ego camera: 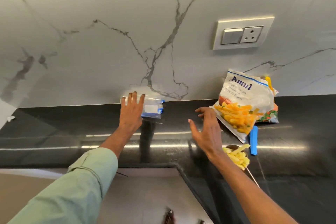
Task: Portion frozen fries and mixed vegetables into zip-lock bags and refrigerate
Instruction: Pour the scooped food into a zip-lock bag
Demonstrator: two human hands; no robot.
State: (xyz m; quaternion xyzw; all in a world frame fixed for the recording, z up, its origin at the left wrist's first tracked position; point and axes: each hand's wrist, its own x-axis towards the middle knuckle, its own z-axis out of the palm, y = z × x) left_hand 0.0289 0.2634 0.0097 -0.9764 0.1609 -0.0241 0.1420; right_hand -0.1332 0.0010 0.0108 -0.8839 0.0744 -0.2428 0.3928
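The left hand [132,110] lies flat on a stack of clear zip-lock bags [153,108], fingers straight and spread. It grips nothing. The stack sits at the back edge of the black counter [72,132], butted against the marble wall [109,51]. The flat press probably pins the slippery stack so that one bag can be drawn off without dragging the rest. The right hand [205,129] hovers above the counter between the stack and the fries packet [241,103], fingers apart and lightly bent, empty. It looks placed to help with the stack. The fries packet lies toward the back right of the counter, with one corner pointing at the front edge. A blue clip [253,140] lies on the counter just beside that corner, which suggests the packet is unsealed. The mixed-vegetable packet [271,114] is mostly covered by the fries packet, with only its right end showing. A bowl of fries [236,156] stands nearer the front edge, partly hidden by the right wrist, apparently a measured portion awaiting a bag. No filled zip-lock bag is in view, so portioning appears to be at an early stage.
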